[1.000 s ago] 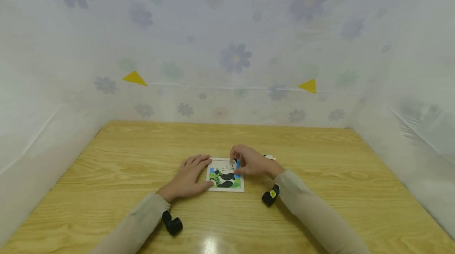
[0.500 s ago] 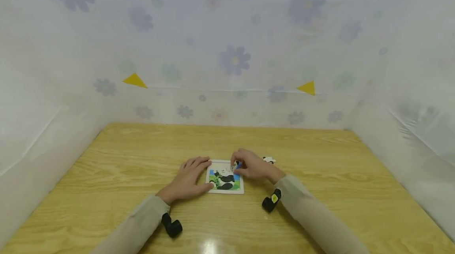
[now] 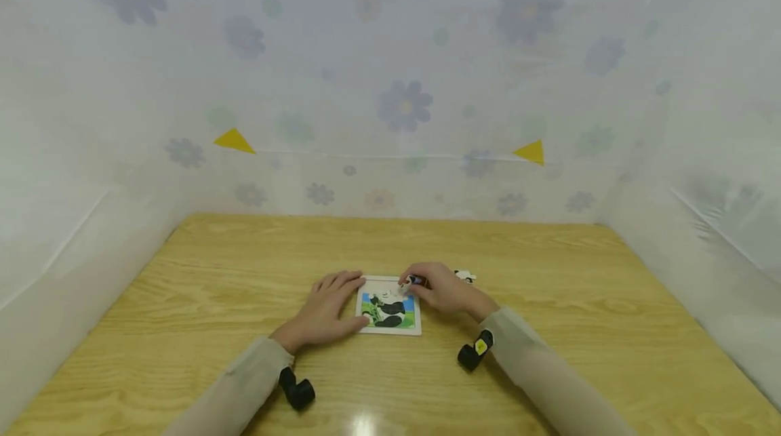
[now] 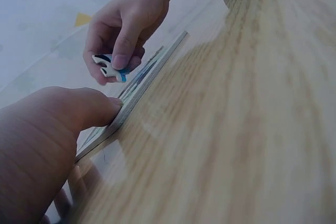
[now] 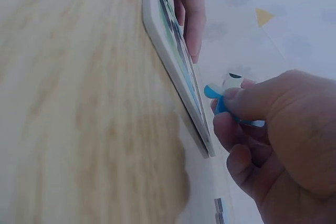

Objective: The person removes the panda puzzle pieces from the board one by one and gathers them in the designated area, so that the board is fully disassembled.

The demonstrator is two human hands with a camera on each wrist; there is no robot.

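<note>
A small panda puzzle board (image 3: 388, 314) (image 4: 137, 91) (image 5: 176, 66) lies flat on the wooden table (image 3: 549, 300). My left hand (image 3: 326, 304) rests flat beside the board's left edge, thumb tip (image 4: 107, 106) against its side. My right hand (image 3: 434, 287) (image 5: 273, 129) hovers at the board's far right corner and pinches a blue, white and black puzzle piece (image 3: 412, 281) (image 4: 109, 66) (image 5: 223, 95) between thumb and fingers, just above the board.
A loose black and white puzzle piece (image 3: 465, 276) lies on the table right of my right hand. Black wrist cameras (image 3: 296, 390) (image 3: 476, 353) sit on both sleeves. White flower-patterned walls (image 3: 396, 104) close in the table at the back and sides.
My right hand has lowered slightly and shifted a little right with the piece still pinched. The left hand stays beside the board.
</note>
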